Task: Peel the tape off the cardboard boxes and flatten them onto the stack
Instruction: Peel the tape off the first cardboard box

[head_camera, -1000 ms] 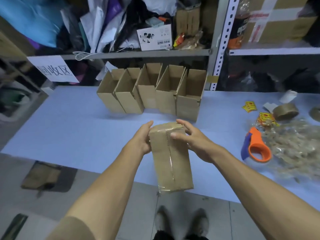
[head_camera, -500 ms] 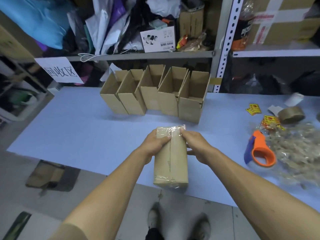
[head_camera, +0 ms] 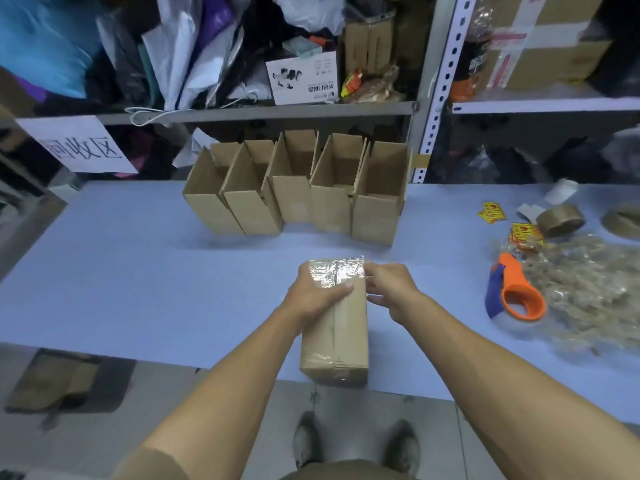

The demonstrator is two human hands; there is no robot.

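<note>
Head view | sealed box (head_camera: 334, 327) at centre frame, over table (head_camera: 138, 271) near edge | left hand (head_camera: 317, 294) grips its taped top | right hand (head_camera: 389, 287) pinches tape (head_camera: 337, 271) at top right corner | open boxes (head_camera: 298, 192) upper centre

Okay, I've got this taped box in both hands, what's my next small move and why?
Probably pull the clear shiny tape off with your right hand: it pinches at the tape's edge on the sealed brown cardboard box, while your left hand steadies the top.

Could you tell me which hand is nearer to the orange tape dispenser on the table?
The right hand, at the box's right edge; the dispenser lies farther right. The left hand grips the box's left side.
</note>
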